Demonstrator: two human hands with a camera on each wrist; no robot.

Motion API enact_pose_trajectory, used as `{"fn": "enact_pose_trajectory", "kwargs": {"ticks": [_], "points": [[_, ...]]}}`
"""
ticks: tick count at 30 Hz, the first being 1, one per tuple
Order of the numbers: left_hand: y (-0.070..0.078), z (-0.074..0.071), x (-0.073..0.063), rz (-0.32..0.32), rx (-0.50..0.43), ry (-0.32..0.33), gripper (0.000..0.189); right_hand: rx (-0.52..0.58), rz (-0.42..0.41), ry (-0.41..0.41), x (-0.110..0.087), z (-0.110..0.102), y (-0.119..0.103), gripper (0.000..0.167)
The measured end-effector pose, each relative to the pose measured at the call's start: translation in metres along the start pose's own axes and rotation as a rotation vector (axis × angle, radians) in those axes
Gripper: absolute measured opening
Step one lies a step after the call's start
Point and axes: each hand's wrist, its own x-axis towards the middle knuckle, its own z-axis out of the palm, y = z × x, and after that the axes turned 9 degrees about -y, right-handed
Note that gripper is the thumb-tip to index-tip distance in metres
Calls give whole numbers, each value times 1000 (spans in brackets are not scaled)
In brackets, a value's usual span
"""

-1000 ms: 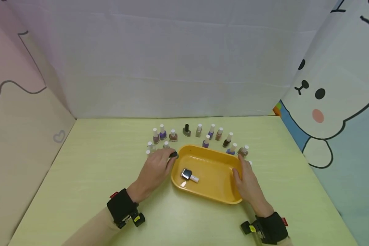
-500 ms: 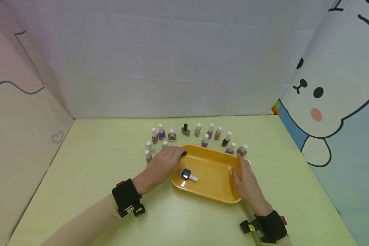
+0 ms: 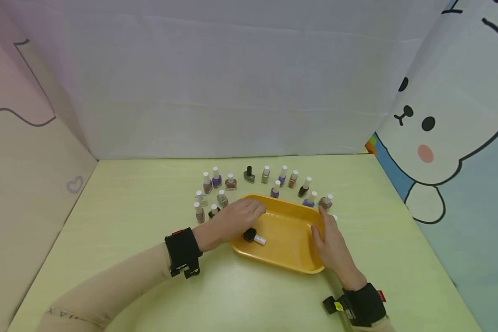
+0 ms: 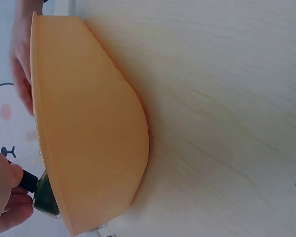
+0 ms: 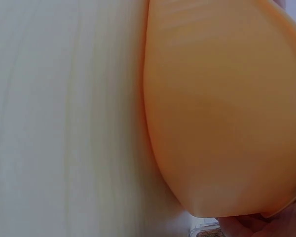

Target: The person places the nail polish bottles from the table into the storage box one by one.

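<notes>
A yellow tray [image 3: 290, 240] sits on the table in front of the person, with one dark nail polish bottle [image 3: 250, 235] with a white cap lying in it. My left hand [image 3: 234, 220] is over the tray's left end. In the left wrist view its fingertips [image 4: 20, 210] pinch the black cap of a dark green nail polish bottle [image 4: 47, 197], seen right beside the tray's rim; the head view mostly hides this bottle behind the hand. At the tray's right end my right hand [image 3: 336, 249] grips the rim, thumb on the inner side and fingers outside.
Several nail polish bottles stand in an arc behind the tray, among them a black-capped one [image 3: 249, 174], a purple one [image 3: 216, 179] and a brown one [image 3: 325, 202]. A white sheet [image 3: 240, 92] closes off the table's back edge.
My left hand has moved right with the black-capped nail polish bottle, from the tray's left rim to over its inside. The right hand and the tray stay nearly in place.
</notes>
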Motion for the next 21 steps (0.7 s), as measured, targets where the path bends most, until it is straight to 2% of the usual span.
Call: {"fn": "enact_pose_trajectory", "kwargs": {"ticks": [6,10,17,21], "points": [[3,4,11,79,123,-115,18,5,16,-12,1,0,1,62],[5,5,14,135,190,-196,17,5,22,-19,2,0,1,63],[5,4,22,197,215,-318,47,-1,11,-10,2,0,1,62],[8,2,27,220,250,-390,48,4,0,-1,1,1,1,62]]}}
